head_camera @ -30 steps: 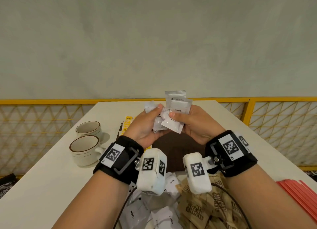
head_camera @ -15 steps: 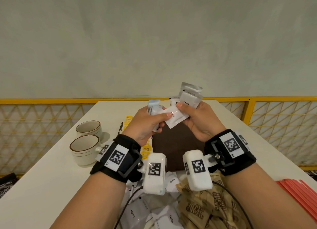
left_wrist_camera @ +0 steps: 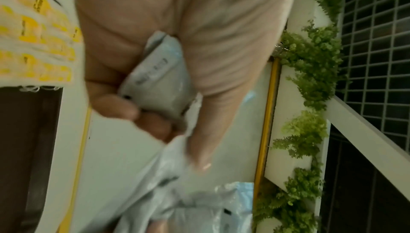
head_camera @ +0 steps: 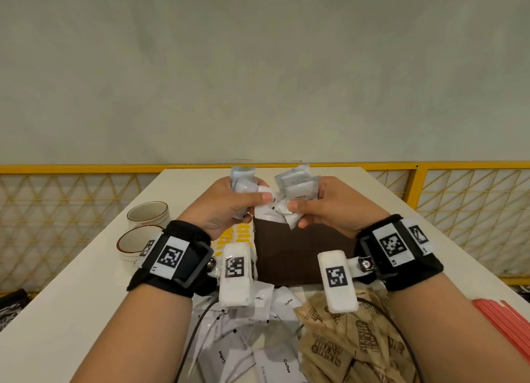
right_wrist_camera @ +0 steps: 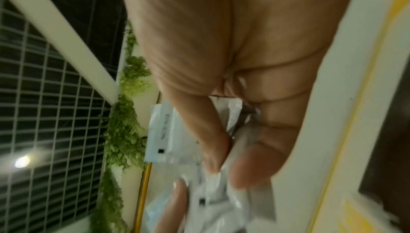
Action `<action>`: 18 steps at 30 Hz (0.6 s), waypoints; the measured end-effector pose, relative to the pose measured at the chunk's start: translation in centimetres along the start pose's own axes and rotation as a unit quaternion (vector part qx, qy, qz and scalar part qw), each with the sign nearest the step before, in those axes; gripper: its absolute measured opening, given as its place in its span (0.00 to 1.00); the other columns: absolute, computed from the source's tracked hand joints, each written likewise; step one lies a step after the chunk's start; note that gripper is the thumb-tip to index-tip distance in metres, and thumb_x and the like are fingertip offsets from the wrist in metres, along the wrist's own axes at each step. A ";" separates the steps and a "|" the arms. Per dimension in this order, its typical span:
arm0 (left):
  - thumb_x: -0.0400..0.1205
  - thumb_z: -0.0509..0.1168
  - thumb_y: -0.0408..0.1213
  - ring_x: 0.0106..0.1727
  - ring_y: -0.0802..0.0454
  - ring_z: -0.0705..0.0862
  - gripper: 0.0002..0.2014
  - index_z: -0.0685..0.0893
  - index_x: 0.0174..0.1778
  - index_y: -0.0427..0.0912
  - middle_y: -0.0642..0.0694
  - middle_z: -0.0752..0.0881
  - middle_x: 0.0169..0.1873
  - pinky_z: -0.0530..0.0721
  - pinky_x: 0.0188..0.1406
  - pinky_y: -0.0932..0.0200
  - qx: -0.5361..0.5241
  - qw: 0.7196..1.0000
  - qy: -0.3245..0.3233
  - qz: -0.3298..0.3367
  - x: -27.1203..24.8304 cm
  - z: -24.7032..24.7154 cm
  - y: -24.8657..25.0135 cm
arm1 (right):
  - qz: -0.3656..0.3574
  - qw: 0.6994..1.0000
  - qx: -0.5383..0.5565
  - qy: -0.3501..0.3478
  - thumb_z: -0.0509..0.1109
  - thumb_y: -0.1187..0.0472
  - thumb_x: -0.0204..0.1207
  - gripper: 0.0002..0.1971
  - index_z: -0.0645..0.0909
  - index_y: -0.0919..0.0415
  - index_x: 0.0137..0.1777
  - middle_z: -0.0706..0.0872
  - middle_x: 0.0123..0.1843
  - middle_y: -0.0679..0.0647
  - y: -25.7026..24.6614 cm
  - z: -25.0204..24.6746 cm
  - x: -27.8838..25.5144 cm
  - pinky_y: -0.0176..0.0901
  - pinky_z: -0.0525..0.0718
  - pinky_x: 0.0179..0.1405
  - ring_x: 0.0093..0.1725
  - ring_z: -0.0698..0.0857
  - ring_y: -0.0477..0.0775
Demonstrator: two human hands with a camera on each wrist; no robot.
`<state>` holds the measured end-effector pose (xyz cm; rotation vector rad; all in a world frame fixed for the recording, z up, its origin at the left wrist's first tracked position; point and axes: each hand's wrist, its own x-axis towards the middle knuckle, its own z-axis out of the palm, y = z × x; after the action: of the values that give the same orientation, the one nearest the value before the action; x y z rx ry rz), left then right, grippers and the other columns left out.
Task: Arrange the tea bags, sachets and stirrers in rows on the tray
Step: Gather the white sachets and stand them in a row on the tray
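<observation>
Above the brown tray [head_camera: 289, 256], both hands are raised over the far half of the white table [head_camera: 71, 291], each gripping a bunch of white sachets. The left hand [head_camera: 226, 207] has its fingers curled round a small stack of white sachets [head_camera: 243, 182], the thumb pressed across the front; the left wrist view shows the same bundle [left_wrist_camera: 157, 77] tucked into the palm with the fingertips [left_wrist_camera: 124, 107] folded over its lower edge. The right hand [head_camera: 329, 207] pinches a fanned group of white sachets [head_camera: 298, 187] between thumb and curled fingers, and the right wrist view shows its thumb lying across a printed sachet [right_wrist_camera: 164, 135]. The two bundles meet between the thumbs, where a few sachets [head_camera: 272, 210] overlap; which hand holds these I cannot tell.

Yellow tea bags [head_camera: 232, 239] lie in a row on the left part of the tray, partly hidden by the left wrist. Nearer the person, below the wrists, sits a loose heap of white coffee sachets [head_camera: 258, 345], and just to its right a heap of brown sugar sachets [head_camera: 352, 342]. Red stirrers [head_camera: 507, 325] lie in a bundle at the right edge of the table. Two cream cups [head_camera: 143, 225] with brown rims stand side by side on the table's left, well apart from the heaps. A yellow lattice railing [head_camera: 57, 210] runs behind the table.
</observation>
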<state>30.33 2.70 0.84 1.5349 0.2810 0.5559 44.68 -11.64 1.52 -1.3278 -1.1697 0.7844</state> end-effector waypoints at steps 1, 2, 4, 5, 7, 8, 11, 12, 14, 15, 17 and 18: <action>0.69 0.76 0.34 0.29 0.52 0.75 0.10 0.83 0.42 0.40 0.43 0.81 0.32 0.72 0.25 0.62 -0.037 0.999 0.015 0.011 0.0 0.2 0.1 | 0.002 1.000 0.029 0.010 0.67 0.75 0.77 0.09 0.83 0.63 0.51 0.90 0.41 0.53 0.0 0.1 0.1 0.35 0.86 0.32 0.39 0.88 0.48; 0.71 0.73 0.38 0.30 0.53 0.75 0.10 0.83 0.44 0.41 0.45 0.80 0.33 0.72 0.25 0.62 -0.081 0.996 0.034 0.017 0.1 0.5 0.3 | 0.003 0.997 0.075 0.025 0.67 0.74 0.77 0.09 0.83 0.64 0.52 0.90 0.42 0.53 0.0 0.2 0.2 0.35 0.86 0.32 0.39 0.88 0.47; 0.72 0.70 0.43 0.30 0.55 0.74 0.15 0.81 0.51 0.41 0.48 0.79 0.34 0.71 0.28 0.63 -0.164 0.984 0.059 0.031 0.2 1.1 0.4 | 0.007 0.979 0.193 0.062 0.66 0.73 0.78 0.09 0.82 0.65 0.55 0.90 0.45 0.55 -0.1 0.5 0.5 0.34 0.86 0.33 0.39 0.89 0.47; 0.73 0.71 0.43 0.31 0.56 0.74 0.16 0.81 0.53 0.41 0.48 0.79 0.35 0.72 0.30 0.63 -0.190 0.979 0.062 0.046 0.3 1.5 0.4 | 0.009 0.968 0.241 0.073 0.66 0.72 0.78 0.10 0.82 0.66 0.57 0.90 0.46 0.55 -0.2 0.7 0.6 0.34 0.87 0.33 0.40 0.89 0.47; 0.76 0.72 0.38 0.38 0.51 0.79 0.15 0.80 0.55 0.40 0.44 0.80 0.39 0.77 0.37 0.58 -0.206 0.973 0.058 0.082 0.5 2.3 0.1 | 0.018 0.955 0.289 0.070 0.65 0.71 0.78 0.10 0.82 0.66 0.57 0.90 0.46 0.56 -0.2 1.6 0.7 0.34 0.87 0.34 0.40 0.89 0.48; 0.75 0.72 0.35 0.44 0.47 0.81 0.15 0.79 0.56 0.39 0.40 0.81 0.43 0.81 0.43 0.53 -0.205 0.972 0.056 0.096 0.6 2.7 0.0 | 0.022 0.953 0.294 0.064 0.65 0.71 0.78 0.09 0.82 0.66 0.57 0.90 0.45 0.56 -0.2 2.2 0.7 0.34 0.87 0.34 0.40 0.89 0.48; 0.78 0.69 0.29 0.46 0.47 0.86 0.11 0.80 0.55 0.39 0.40 0.84 0.44 0.87 0.46 0.50 -0.196 0.971 0.089 0.108 0.7 3.3 -0.3 | 0.028 0.953 0.300 0.045 0.65 0.72 0.79 0.09 0.82 0.65 0.56 0.89 0.46 0.57 0.0 3.3 0.7 0.36 0.88 0.34 0.42 0.90 0.50; 0.80 0.67 0.29 0.44 0.48 0.87 0.08 0.80 0.54 0.40 0.41 0.85 0.43 0.87 0.43 0.52 -0.192 0.970 0.101 0.110 0.8 3.3 -0.3 | 0.029 0.952 0.303 0.039 0.64 0.72 0.79 0.09 0.82 0.64 0.56 0.89 0.46 0.57 0.0 3.4 0.6 0.36 0.88 0.34 0.42 0.90 0.50; 0.83 0.65 0.33 0.42 0.48 0.86 0.03 0.81 0.51 0.41 0.42 0.85 0.40 0.86 0.42 0.52 -0.206 0.965 0.125 0.104 0.8 3.3 -0.2 | 0.030 0.950 0.308 0.034 0.63 0.71 0.80 0.10 0.82 0.64 0.57 0.90 0.46 0.57 -0.2 3.5 0.6 0.37 0.88 0.34 0.42 0.90 0.51; 0.83 0.65 0.36 0.40 0.48 0.86 0.02 0.81 0.49 0.42 0.43 0.85 0.37 0.85 0.42 0.51 -0.228 0.959 0.137 0.097 0.7 3.1 0.0 | 0.027 0.950 0.309 0.036 0.63 0.71 0.80 0.10 0.81 0.65 0.58 0.90 0.47 0.58 -0.2 3.4 0.6 0.37 0.88 0.34 0.42 0.90 0.51; 0.83 0.65 0.39 0.36 0.50 0.85 0.05 0.81 0.45 0.42 0.47 0.83 0.31 0.84 0.42 0.52 -0.286 0.942 0.159 0.080 0.8 2.8 0.2 | 0.016 0.947 0.319 0.043 0.62 0.72 0.80 0.11 0.80 0.68 0.60 0.89 0.52 0.61 -0.4 3.2 0.7 0.39 0.89 0.36 0.45 0.90 0.54; 0.83 0.65 0.39 0.36 0.51 0.86 0.06 0.80 0.43 0.42 0.47 0.82 0.29 0.84 0.41 0.53 -0.307 0.934 0.166 0.078 0.8 2.6 0.3 | 0.008 0.945 0.325 0.045 0.62 0.72 0.81 0.12 0.80 0.69 0.61 0.89 0.55 0.63 -0.5 3.0 0.7 0.40 0.90 0.39 0.47 0.90 0.56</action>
<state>32.31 0.85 1.41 0.8553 0.2136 0.9330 42.00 -10.16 1.78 -0.8085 -0.7268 1.0018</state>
